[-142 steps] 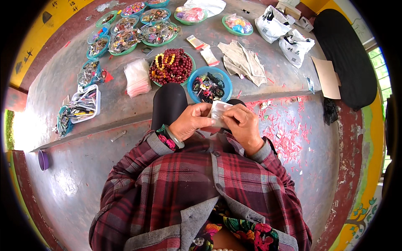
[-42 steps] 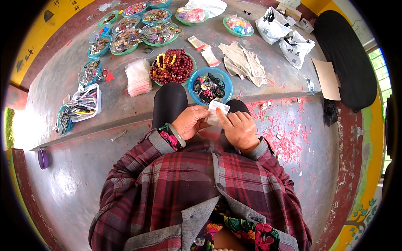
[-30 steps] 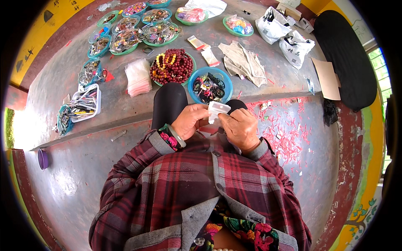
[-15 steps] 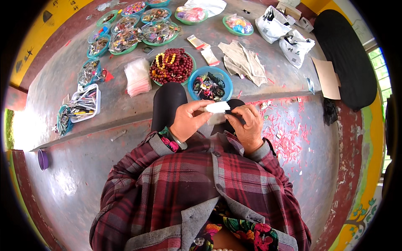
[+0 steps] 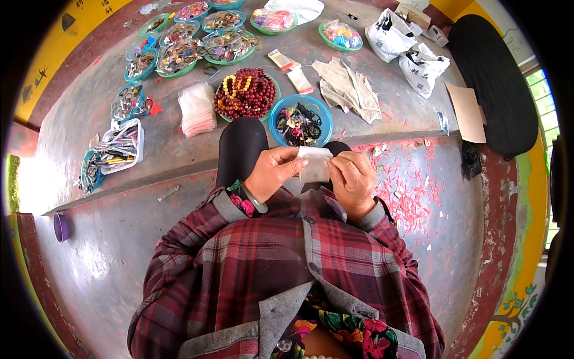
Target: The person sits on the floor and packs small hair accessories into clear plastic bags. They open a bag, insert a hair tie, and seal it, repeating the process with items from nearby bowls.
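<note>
Small pale packet [image 5: 314, 170] in hand beside a laden bench [image 5: 160, 142]

On the near edge of the bench, just beyond the seated person's black-clad knees [image 5: 241, 146], a blue bowl [image 5: 327, 123] holds a tangle of black loops [image 5: 303, 128] with pink and white bits. Just beside it, a green bowl [image 5: 277, 91] is heaped with dark red beads [image 5: 254, 99], yellow ones on top. To the left, a white basket [image 5: 141, 143] carries many pens [image 5: 115, 154]. Farther back, a cluster of blue and green bowls [image 5: 232, 62] brims with bagged trinkets [image 5: 229, 45]. Two white plastic bags [image 5: 423, 70] stand at the right.

The packet looks thin, flat and cloudy, roughly rectangular, with a brighter white top edge; I cannot tell what it contains. It hangs above the gap between the knees, on the near side of the blue bowl. The left hand [image 5: 268, 175] has its fingers clamped on its left side; those of the right hand [image 5: 353, 181] pinch its upper right edge.
</note>
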Demonstrator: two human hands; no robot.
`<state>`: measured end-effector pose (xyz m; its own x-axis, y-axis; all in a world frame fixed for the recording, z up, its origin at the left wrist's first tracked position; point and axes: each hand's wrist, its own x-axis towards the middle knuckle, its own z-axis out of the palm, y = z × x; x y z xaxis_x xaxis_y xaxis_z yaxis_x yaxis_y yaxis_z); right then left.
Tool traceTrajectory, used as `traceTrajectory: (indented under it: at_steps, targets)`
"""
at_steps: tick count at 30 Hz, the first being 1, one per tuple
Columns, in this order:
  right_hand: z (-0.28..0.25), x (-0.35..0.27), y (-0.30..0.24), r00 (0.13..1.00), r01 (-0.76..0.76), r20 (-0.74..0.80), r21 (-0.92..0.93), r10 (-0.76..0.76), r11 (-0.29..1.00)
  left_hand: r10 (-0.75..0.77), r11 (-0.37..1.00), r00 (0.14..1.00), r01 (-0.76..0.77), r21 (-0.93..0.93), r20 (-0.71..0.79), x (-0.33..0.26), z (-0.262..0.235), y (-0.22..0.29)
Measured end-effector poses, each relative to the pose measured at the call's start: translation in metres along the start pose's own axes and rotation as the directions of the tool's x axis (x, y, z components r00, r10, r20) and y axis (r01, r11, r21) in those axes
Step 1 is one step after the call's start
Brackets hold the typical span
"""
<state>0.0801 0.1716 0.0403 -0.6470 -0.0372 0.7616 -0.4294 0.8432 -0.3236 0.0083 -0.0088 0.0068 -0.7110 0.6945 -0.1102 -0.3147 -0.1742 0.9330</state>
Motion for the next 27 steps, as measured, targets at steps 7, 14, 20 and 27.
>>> traceTrajectory:
  at_steps: [7, 14, 20, 27]
  targets:
    - [0.001, 0.002, -0.001, 0.995, -0.048, 0.089, 0.025, 0.045, 0.999, -0.071, 0.973, 0.997, 0.067, -0.223, -0.010, 0.002, 0.002, -0.002]
    - [0.007, -0.005, 0.004, 0.992, -0.095, 0.095, 0.082, 0.087, 0.992, -0.136, 0.964, 0.990, 0.140, -0.227, 0.034, 0.002, 0.002, 0.000]
    - [0.004, -0.004, 0.002, 0.988, -0.004, 0.157, -0.007, 0.005, 1.000, -0.195, 0.937, 0.980, 0.196, -0.290, 0.032, 0.003, 0.001, -0.001]
    - [0.010, -0.004, -0.001, 0.985, -0.018, 0.171, -0.035, 0.024, 0.999, -0.268, 0.886, 0.962, 0.264, -0.380, 0.043, 0.004, 0.003, 0.004]
